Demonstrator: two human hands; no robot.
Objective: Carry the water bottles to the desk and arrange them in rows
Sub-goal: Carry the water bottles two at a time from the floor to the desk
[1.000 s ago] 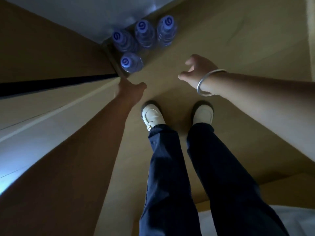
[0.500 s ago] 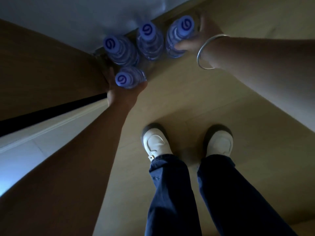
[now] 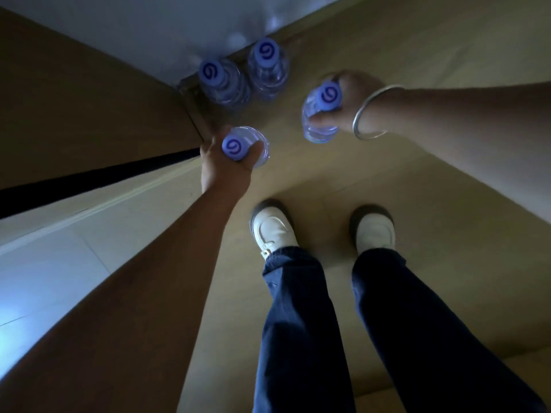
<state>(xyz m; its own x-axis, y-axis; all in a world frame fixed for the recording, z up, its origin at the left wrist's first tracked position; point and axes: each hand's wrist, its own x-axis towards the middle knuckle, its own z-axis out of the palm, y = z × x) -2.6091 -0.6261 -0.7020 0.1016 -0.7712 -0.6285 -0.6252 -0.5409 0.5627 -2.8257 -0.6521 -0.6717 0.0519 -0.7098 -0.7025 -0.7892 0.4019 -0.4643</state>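
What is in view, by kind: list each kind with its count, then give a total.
Water bottles held: 2, one in the left hand, the left-hand bottle, one in the right hand, the right-hand bottle
Water bottles on the floor: 2, the corner bottle and the wall bottle
White shoes: 2, the left shoe, the right shoe
Bangle: 1
Total: 7

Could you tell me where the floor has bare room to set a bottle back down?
Bare wooden floor lies between the right hand and the white shoes, and to the right of the two standing bottles. It is crowded in the corner, where those bottles stand close together against the wall, just beyond the left hand.
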